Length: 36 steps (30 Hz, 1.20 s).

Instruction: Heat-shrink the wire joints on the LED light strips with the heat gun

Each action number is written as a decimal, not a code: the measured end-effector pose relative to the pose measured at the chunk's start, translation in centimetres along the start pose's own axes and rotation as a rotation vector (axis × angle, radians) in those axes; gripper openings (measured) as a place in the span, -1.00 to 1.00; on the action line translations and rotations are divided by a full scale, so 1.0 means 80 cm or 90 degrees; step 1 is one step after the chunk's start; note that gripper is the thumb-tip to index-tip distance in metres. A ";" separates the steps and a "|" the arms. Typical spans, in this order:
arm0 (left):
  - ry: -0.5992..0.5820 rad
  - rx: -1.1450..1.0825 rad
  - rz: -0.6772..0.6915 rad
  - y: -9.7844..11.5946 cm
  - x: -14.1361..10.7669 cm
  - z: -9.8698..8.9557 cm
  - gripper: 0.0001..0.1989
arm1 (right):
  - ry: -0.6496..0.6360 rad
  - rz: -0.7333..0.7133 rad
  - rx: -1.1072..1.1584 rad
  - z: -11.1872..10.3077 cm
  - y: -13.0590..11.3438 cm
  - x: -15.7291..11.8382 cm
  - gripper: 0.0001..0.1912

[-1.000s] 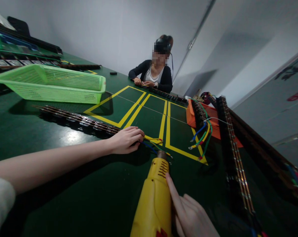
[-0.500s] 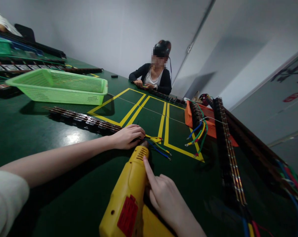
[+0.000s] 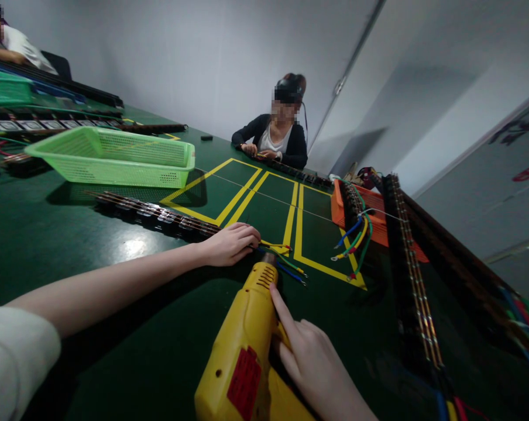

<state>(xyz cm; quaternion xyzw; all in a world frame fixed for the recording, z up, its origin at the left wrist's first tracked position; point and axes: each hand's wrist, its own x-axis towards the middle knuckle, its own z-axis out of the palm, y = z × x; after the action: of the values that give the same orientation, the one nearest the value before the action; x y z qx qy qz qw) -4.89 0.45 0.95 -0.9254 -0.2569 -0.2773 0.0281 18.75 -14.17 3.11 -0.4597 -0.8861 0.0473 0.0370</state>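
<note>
My right hand (image 3: pixel 306 351) is wrapped round the handle of a yellow heat gun (image 3: pixel 242 327), its index finger stretched along the housing. The metal nozzle points away from me, close to several coloured wires (image 3: pixel 286 266) with metal lugs at their ends. Those wires come out from under my left hand (image 3: pixel 233 244), which is closed over the near end of a long black strip assembly with copper rods (image 3: pixel 159 216). The assembly lies on the green table. My left fingertips hide the exact spot that they grip.
A light green plastic basket (image 3: pixel 115 161) stands behind the strip. Yellow tape rectangles (image 3: pixel 297 234) mark the green table. On the right are an orange basket (image 3: pixel 376 225) and long strip assemblies with wires (image 3: pixel 411 269). A co-worker (image 3: pixel 275 137) sits across; another person (image 3: pixel 23 47) is far left.
The heat gun and my right hand have shifted right, so the nozzle sits nearer the green and blue wires. My left hand stays on the strip's end. The view has shifted slightly.
</note>
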 end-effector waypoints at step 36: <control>0.052 -0.005 -0.064 0.001 0.003 0.006 -0.87 | -0.074 0.083 0.011 -0.007 -0.012 0.019 -0.81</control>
<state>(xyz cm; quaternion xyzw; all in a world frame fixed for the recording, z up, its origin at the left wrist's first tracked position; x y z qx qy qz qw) -4.44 0.56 0.65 -0.8992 -0.3006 -0.3172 0.0209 17.12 -13.45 3.82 -0.5122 -0.8547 0.0838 -0.0134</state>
